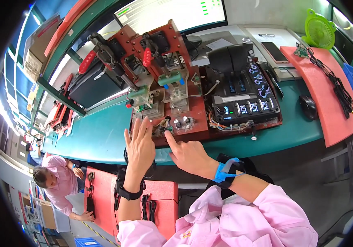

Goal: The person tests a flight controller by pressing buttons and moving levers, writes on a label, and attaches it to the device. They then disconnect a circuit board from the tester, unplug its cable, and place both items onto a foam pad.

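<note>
My left hand (140, 144) is raised over the front edge of the bench with its fingers stretched out, holding nothing. Its fingertips are near the front left of a red test fixture (197, 119). From the right, my right hand (191, 155) points with its index finger stretched and the other fingers curled. That fingertip is at small wired parts by the fixture's front edge; I cannot tell if it touches them. Beside it are round metal buttons (181, 123). Behind stand two toggle clamps with red handles (147, 57), above clear blocks, with a green circuit board (140, 103) under the left one.
Right of the fixture is a black control panel (244, 105) with levers and lit dials. A mouse (308, 108), a phone (274, 52) and a pink foam sheet (328, 94) with a cable lie farther right. A monitor (193, 12) stands behind. A co-worker (55, 181) sits at the left.
</note>
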`<action>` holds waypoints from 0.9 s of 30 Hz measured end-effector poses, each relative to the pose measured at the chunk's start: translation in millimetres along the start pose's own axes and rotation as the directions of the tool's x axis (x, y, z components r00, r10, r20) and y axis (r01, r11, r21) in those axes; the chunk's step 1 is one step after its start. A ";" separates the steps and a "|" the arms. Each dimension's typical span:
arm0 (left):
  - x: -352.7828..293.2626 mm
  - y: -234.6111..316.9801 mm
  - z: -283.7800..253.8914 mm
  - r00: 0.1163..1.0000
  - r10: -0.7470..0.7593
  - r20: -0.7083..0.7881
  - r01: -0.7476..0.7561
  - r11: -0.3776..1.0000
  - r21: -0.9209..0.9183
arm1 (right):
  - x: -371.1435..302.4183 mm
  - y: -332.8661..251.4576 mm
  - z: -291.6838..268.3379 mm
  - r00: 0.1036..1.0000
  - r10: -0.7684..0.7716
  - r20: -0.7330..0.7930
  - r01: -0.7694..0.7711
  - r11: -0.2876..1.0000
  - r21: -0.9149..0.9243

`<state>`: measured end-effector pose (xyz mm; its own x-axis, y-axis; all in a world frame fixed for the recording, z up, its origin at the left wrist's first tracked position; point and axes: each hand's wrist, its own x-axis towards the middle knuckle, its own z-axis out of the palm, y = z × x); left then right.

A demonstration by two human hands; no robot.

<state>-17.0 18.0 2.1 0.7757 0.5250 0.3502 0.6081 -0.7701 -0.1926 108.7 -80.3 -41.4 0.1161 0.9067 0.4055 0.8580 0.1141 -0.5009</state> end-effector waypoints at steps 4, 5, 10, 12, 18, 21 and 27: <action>-2.5 -3.6 -1.1 1.000 -0.020 -0.002 0.020 0.999 -0.040 | -1.9 0.1 5.2 1.000 0.004 -0.020 -0.003 1.000 0.030; -2.3 -3.9 -1.5 1.000 -0.020 0.011 0.020 0.999 -0.046 | -2.9 -0.5 4.0 1.000 0.013 -0.027 -0.011 0.999 0.046; 4.1 -8.5 -0.7 0.999 0.004 0.042 -0.001 0.997 -0.080 | 2.9 7.2 -1.7 0.999 -0.032 -0.042 0.034 0.999 0.030; 2.6 -7.4 -0.1 0.998 0.049 0.027 -0.047 0.997 -0.053 | 3.5 6.0 -4.0 1.000 -0.026 -0.013 0.026 1.000 0.008; 5.5 -0.4 -11.3 0.998 0.052 0.035 -0.050 0.997 -0.053 | -7.1 6.9 -9.6 0.998 -0.041 0.055 0.040 0.999 0.028; 10.4 25.6 -34.0 0.997 0.072 -0.004 -0.070 0.962 -0.263 | -18.3 14.6 -8.3 0.999 -0.038 -0.008 0.039 0.997 0.065; 14.9 50.3 -37.5 0.970 0.233 0.074 -0.220 0.964 -0.152 | -59.6 33.9 -21.6 0.974 -0.025 0.224 0.041 0.997 -0.068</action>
<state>18.9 -26.5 32.0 0.9063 0.3565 0.2270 0.3898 -0.9126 -0.1235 141.7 -139.3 -66.0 -0.0200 0.9714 0.2365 0.8939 0.1234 -0.4310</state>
